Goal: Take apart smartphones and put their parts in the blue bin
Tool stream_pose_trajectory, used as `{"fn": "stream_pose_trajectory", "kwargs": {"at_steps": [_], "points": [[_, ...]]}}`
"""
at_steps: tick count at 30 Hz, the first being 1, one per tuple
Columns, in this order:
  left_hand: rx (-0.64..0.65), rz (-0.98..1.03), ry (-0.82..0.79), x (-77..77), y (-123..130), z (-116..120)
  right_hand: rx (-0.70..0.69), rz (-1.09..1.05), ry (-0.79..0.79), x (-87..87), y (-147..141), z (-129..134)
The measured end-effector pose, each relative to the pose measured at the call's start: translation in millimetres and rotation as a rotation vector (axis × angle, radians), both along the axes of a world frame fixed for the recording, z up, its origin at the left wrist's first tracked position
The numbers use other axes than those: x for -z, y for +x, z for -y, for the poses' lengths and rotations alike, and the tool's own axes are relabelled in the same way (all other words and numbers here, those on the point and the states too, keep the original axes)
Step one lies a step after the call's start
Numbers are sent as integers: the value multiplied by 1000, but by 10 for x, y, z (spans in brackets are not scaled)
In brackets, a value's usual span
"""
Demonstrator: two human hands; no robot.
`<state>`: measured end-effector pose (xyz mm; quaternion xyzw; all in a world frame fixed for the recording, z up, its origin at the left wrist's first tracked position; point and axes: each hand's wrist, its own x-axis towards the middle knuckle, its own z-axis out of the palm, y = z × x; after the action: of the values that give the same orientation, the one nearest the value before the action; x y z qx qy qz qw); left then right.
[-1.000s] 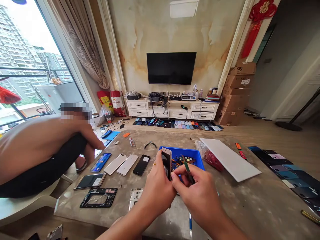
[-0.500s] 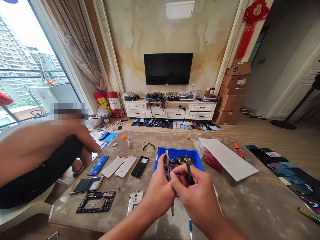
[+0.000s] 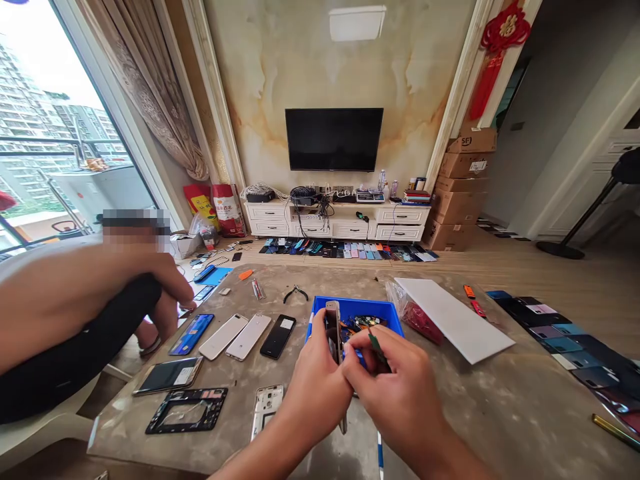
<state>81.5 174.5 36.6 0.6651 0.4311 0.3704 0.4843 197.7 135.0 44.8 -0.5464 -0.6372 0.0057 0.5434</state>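
Table layout, viewed from my seat.
On my table (image 3: 500, 407), the bin (image 3: 370, 307) holds loose parts (image 3: 367, 322). Pliers (image 3: 295, 291) lie to its left, phones (image 3: 247, 337) farther left and nearer me; the bag (image 3: 421, 321) and board (image 3: 457, 320) lie right. Behind: cabinet (image 3: 350, 230) below television (image 3: 334, 139), boxes (image 3: 457, 203) stacked right.

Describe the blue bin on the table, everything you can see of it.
The blue bin is open-topped, with straight walls that look like smooth plastic. It sits upright on the table and holds a loose jumble of small parts, some orange-brown, some dark. The left hand, the phone in it and the right hand hide much of its near side; whether they touch it can't be told.
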Motion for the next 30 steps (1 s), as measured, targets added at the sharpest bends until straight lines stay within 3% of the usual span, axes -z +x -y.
{"fn": "stream_pose_trajectory", "kwargs": {"at_steps": [4,13,20,30], "points": [[-11,5,-7,-30,-8,23,12,37,48,-7,0,13],[-83,85,-125,-37,-62,-29,37,9,-16,-49,36,59],[-9,47,-267,-90,-62,-51,7,-8,-71,-58,67,26],[11,45,-243,-104,-59,-68,-28,-126,-189,-17,124,27]]}}
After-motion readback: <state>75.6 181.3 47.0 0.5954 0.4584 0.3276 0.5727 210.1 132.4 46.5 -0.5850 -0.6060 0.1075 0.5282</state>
